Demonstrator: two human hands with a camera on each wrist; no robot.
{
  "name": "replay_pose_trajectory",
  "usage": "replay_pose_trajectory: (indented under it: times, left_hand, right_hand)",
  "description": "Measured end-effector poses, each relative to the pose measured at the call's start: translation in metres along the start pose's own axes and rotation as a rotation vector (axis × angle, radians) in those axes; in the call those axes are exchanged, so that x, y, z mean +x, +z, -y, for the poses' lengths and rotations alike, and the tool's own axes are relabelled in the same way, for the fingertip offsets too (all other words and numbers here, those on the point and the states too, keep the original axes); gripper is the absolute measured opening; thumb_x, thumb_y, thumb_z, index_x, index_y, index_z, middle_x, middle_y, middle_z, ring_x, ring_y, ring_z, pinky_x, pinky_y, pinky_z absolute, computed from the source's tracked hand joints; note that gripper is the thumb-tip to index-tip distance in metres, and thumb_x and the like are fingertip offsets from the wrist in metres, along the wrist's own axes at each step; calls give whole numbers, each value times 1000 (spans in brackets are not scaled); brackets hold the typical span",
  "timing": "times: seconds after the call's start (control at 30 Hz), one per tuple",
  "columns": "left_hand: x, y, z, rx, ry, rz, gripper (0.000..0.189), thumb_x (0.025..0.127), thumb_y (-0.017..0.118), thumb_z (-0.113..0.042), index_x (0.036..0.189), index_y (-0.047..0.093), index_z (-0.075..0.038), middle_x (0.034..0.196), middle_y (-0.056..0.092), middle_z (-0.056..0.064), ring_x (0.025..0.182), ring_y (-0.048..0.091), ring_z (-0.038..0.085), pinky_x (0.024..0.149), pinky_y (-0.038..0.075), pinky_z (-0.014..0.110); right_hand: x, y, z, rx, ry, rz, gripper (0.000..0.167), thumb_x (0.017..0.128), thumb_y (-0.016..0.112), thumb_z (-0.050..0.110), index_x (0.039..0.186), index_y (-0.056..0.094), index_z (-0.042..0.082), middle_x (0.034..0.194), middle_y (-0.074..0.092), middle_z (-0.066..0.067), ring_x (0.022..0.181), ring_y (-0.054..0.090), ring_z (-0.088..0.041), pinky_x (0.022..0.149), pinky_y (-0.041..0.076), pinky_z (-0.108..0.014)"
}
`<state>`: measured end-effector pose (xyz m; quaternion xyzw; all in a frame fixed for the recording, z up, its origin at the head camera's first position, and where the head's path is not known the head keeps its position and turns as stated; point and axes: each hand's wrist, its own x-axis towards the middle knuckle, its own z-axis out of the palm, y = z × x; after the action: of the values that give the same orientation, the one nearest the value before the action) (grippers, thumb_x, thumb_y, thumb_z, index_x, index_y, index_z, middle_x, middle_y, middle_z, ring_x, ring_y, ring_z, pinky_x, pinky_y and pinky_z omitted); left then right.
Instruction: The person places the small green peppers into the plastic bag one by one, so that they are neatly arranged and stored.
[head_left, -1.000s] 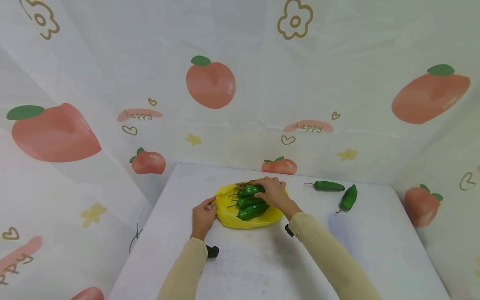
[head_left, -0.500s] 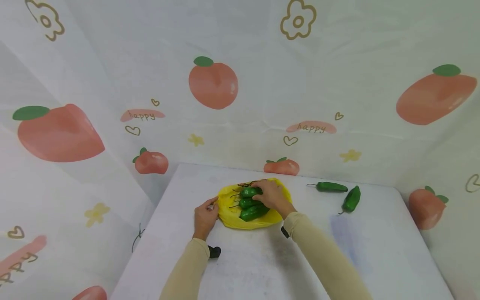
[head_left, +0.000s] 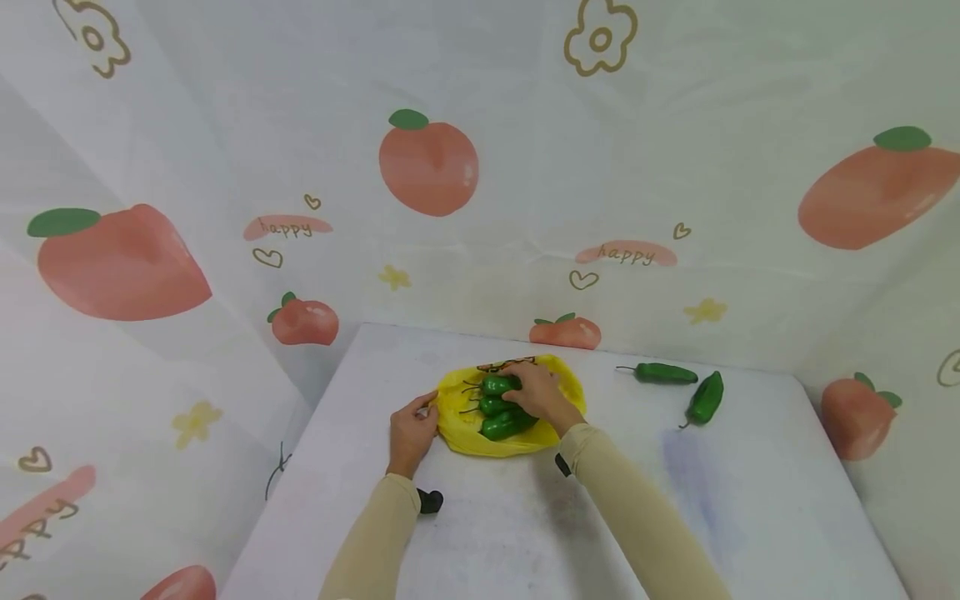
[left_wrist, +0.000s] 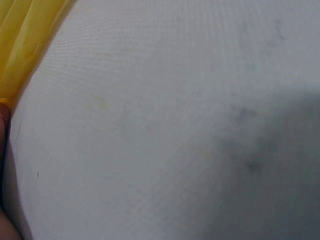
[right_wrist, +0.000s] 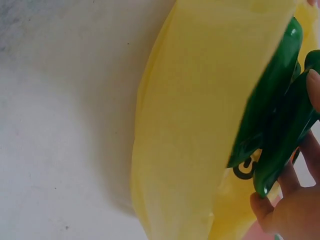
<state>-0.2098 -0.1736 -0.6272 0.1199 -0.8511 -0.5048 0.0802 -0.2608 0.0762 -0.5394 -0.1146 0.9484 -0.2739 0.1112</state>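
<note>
Head view shows me the left hand (head_left: pixel 411 432) pinching the yellow bag (head_left: pixel 476 445) at its edge. I see the right hand (head_left: pixel 537 388) grasping a green pepper (right_wrist: pixel 286 129) inside.

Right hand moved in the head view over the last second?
Yes: the right hand has shifted slightly left, judged against the printed red fruit directly behind it.

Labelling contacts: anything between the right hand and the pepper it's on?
Nothing visible. The right hand has its thumb and fingers directly on the pepper. The wall of the bag stands to one side, not between. The left hand is at the bag's left edge, away from that contact.
</note>
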Motion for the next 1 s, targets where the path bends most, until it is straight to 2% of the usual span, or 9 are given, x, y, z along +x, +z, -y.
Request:
replay_pose_trajectory:
  times: [0.17,0.43,0.6,0.73,1.0]
  left_hand:
    - [0,1,-1,0,-15,-4,29,97,65,-24,124,75,-27,100,75,1,55,58,17,54,52,24]
    - [-1,1,-1,-2,-4,-12,29,97,66,-22,124,75,-25,86,73,3,54,57,15,53,52,23]
    - [-1,0,1,-18,12,-4,28,97,66,-22,123,76,-27,95,74,4,55,57,17,54,53,24]
    - [0,0,2,-25,17,-4,29,97,66,-21,123,75,-26,103,75,4,54,57,17,54,53,24]
    - [-2,0,-1,-29,23,-15,28,96,66,-21,122,76,-25,97,75,3,51,56,15,52,52,24]
  right_hand:
    - [1,2,-2,0,11,9,43,94,72,30,136,65,26,147,58,-5,139,47,-35,113,28,-65]
    - [2,2,-2,11,-2,1,44,93,73,29,136,65,25,146,59,-5,138,49,-33,114,27,-65]
    - [3,2,-4,11,-11,-17,46,93,74,29,137,64,25,146,60,-5,138,50,-31,114,28,-64]
    - [3,2,-6,-17,-26,-32,47,93,75,29,138,63,24,148,58,-4,139,50,-30,113,30,-63]
    - [-2,-8,-8,-126,-96,-93,51,91,75,36,138,61,21,147,55,-9,135,49,-36,113,34,-61]
